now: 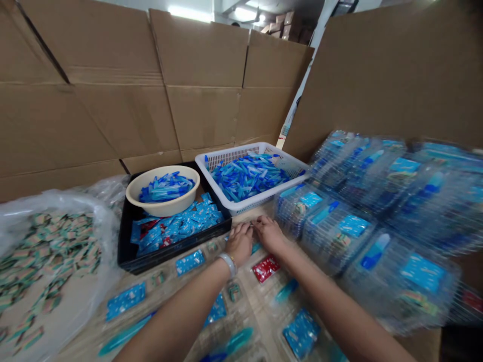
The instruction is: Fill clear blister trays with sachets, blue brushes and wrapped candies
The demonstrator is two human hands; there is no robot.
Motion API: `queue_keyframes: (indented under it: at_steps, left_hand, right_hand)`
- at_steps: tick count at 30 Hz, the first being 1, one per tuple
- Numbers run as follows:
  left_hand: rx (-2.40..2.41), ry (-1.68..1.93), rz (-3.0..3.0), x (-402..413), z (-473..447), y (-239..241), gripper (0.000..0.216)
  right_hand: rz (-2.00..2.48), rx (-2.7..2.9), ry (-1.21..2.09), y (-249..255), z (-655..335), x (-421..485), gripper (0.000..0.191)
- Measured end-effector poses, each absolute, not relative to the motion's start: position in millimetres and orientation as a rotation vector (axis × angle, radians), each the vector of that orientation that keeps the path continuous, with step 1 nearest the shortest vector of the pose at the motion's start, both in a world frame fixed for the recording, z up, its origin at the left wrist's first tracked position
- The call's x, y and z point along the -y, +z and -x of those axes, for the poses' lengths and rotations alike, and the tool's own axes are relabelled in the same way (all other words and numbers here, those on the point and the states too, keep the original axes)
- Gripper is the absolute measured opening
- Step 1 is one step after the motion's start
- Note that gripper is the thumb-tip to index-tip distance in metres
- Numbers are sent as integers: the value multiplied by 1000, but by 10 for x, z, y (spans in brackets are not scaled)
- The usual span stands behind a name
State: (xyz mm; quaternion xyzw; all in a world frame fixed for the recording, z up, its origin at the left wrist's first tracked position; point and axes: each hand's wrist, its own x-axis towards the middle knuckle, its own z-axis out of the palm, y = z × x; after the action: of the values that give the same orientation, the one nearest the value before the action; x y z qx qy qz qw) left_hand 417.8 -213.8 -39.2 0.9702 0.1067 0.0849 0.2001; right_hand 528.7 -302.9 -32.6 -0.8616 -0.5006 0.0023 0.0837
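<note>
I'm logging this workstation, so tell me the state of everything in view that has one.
Left hand: fingers bent
Right hand: fingers bent
White basket: upright, filled with blue pen-shaped items
Cream bowl: upright, holding similar items
Black tray: holding bowl and packets
Plastic bag: open, holding small pieces
Clear packs: stacked, loaded; closure unclear
Red packet: lying flat

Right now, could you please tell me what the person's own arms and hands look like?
The left hand and right hand are ungloved, and no sleeves show on the left forearm or right forearm. A pale bracelet sits just behind the left hand, with a thin yellowish band beside it; nothing worn shows on the right.
</note>
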Motion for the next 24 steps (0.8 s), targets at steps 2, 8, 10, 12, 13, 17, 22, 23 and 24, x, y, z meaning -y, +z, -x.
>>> queue_keyframes:
  at_steps: [2, 8, 10, 12, 13, 17, 22, 23, 24]
  left_hand:
    - [-304, 221, -2729, 2138, -4167, -408, 42]
    - [-253, 205, -2694, 2125, -4172, -454, 45]
    - [-237, 205, -2616, 2149, -4155, -406, 46]
    - [-232, 237, -2535, 2204, -4078, -299, 47]
    - [-243, 256, -2515, 2236, -4007, -227, 47]
    - [-346, 311, -2279, 2276, -3424, 132, 40]
    - [-774, 454, -1745, 2023, -1852, 680, 19]
    - [-871, 492, -1697, 1984, -1457, 780, 15]
    - [-964, 526, -1676, 1967, -1059, 860, 15]
  right_hand:
    - [2606, 1508, -17, -271, -5243, 3049, 32]
    - [2597, 1655, 56, -225, -5169, 3118, 36]
    - [2612, 1691, 91, -226, -5187, 3136, 37]
    - [2609, 1691, 62, -208, -5188, 3153, 37]
    - [2592, 1670, 14, -188, -5171, 3157, 37]
    - [2337, 1454, -201, -24, -4871, 3103, 27]
    - [1845, 1417, 122, 279, -3750, 2970, 17]
    - [1768, 1445, 232, 321, -3448, 2972, 17]
    - [1701, 1475, 346, 349, -3137, 2985, 16]
